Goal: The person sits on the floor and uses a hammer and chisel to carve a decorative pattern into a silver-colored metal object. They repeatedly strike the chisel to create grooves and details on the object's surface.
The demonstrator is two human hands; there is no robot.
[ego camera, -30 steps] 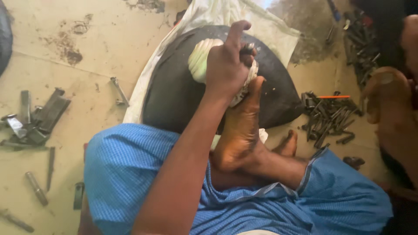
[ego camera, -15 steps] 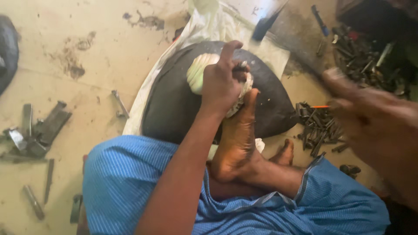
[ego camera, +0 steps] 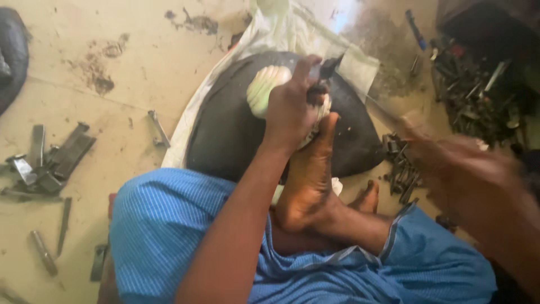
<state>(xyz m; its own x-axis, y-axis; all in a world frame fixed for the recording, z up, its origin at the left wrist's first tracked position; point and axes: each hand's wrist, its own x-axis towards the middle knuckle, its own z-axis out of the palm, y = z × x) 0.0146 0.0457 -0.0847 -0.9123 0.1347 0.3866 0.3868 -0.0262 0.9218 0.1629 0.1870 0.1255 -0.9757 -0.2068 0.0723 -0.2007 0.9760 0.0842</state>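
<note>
My left hand (ego camera: 292,107) presses a pale, rounded white object (ego camera: 263,89) against the top of a black domed block (ego camera: 225,135). Its fingers also pinch a small dark piece (ego camera: 322,72) upright on that object. My bare foot (ego camera: 309,174) rests on the block with its toes against the same object. My right hand (ego camera: 467,169) is at the right, blurred by motion. It is closed around a long thin tool (ego camera: 382,110) whose far end reaches toward the dark piece. The tool's head is too blurred to make out.
A white sack (ego camera: 304,28) lies under the block on the concrete floor. Dark metal pieces lie in a pile at the left (ego camera: 53,160), beside the block (ego camera: 400,169) and in a heap at the upper right (ego camera: 478,95). A single bolt-like piece (ego camera: 158,128) lies beside the sack.
My right hand has come in from the right edge and swung the long tool toward the block. My left hand has closed down on the pale object, its finger no longer raised.
</note>
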